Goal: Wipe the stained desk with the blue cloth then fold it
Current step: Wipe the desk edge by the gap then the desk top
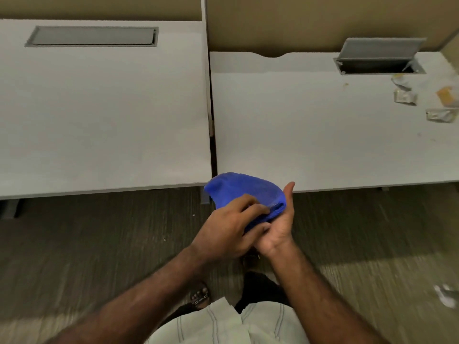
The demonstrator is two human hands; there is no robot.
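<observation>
The fingers point(258, 207) of the left hand point(228, 229) curl down over the blue cloth point(246, 192), pressing its bunched lower edge into the palm of the right hand point(278, 227). The right hand lies open and palm-up beneath the cloth, its fingers mostly hidden under the fabric, only the thumb standing up past the cloth's right edge. The cloth is held in the air between the two hands, doubled over into a rounded, thick bundle (how many layers cannot be told), its far edge overlapping the front edge of the right-hand desk point(323, 135), close to the gap between the two desks.

Beyond the cloth, that desk carries a few crumpled wrappers point(404, 96) and small yellowish specks near its far right corner, just in front of an open grey cable hatch point(380, 60). Left of the cloth stands a second desk point(99, 115), its own hatch point(93, 36) shut flat. Below the cloth lie dark carpet point(99, 244), a sandalled foot point(198, 295), and a scrap of white litter point(447, 295) far to the right.
</observation>
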